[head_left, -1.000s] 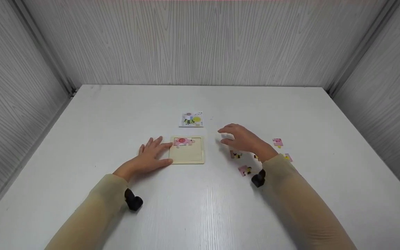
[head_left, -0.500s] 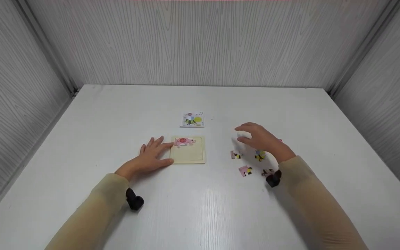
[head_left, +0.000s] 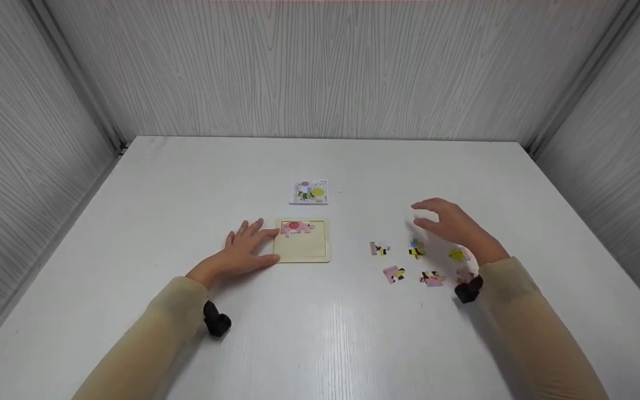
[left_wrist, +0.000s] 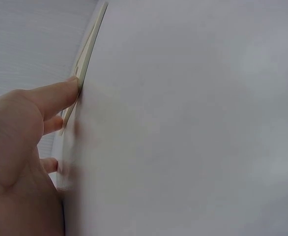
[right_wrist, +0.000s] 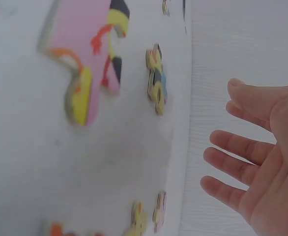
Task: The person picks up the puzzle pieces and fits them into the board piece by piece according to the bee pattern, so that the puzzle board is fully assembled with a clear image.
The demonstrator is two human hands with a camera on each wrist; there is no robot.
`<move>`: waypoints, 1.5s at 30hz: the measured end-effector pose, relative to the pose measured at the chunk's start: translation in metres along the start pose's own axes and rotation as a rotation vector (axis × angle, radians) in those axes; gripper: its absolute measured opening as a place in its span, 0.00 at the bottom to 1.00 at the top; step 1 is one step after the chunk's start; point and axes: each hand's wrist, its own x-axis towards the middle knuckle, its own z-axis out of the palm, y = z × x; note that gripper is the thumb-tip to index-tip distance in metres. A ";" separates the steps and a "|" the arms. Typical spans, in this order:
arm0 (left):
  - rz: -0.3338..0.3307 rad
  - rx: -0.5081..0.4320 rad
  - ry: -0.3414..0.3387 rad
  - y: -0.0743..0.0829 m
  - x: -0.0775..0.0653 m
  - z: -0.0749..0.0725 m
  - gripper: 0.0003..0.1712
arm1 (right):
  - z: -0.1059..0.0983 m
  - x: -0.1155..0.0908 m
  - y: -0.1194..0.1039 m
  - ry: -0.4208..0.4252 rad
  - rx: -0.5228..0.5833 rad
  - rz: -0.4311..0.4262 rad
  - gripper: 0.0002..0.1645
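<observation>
My left hand [head_left: 242, 249] rests flat at the left edge of a shallow wooden puzzle tray [head_left: 303, 253], thumb and index fingertip at its rim. In the left wrist view the thumb [left_wrist: 60, 97] touches the tray's edge [left_wrist: 91, 49]. Joined pink pieces with a red spot [head_left: 298, 227] lie in the tray's upper left. On the right, my right hand [head_left: 453, 222] hovers above the table with loosely bent fingers, holding nothing. Below it lie several loose jigsaw pieces, among them a bee-striped piece [head_left: 416, 249], a yellow one [head_left: 456, 254] and a pink-and-black one [right_wrist: 97, 44].
Behind the tray lies a small square picture card [head_left: 309, 192] with a bee on it. A white table [head_left: 309, 328] carries everything, with wood-grain panels [head_left: 320, 66] at the back and both sides. Another jigsaw piece [head_left: 380, 248] sits to the right of the tray.
My right hand has moved rightward over the loose pieces, uncovering several of them and covering the pink piece farther back. My left hand has stayed at the tray.
</observation>
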 end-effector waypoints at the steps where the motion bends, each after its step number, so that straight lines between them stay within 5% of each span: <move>1: -0.001 -0.002 0.001 0.000 0.000 0.000 0.39 | -0.003 -0.002 0.003 0.003 0.001 0.007 0.29; 10: 0.015 -0.008 0.009 -0.005 0.003 0.001 0.39 | -0.019 -0.022 0.029 -0.002 0.006 0.090 0.32; 22: 0.006 -0.007 0.008 -0.003 0.002 0.002 0.40 | -0.018 -0.030 0.047 -0.045 -0.049 0.199 0.30; 37: 0.022 -0.022 0.013 -0.004 0.002 0.001 0.39 | -0.018 -0.033 0.062 -0.087 -0.103 0.100 0.29; 45: 0.005 -0.010 0.008 -0.003 0.002 0.001 0.39 | -0.016 -0.028 0.062 -0.094 -0.138 0.133 0.27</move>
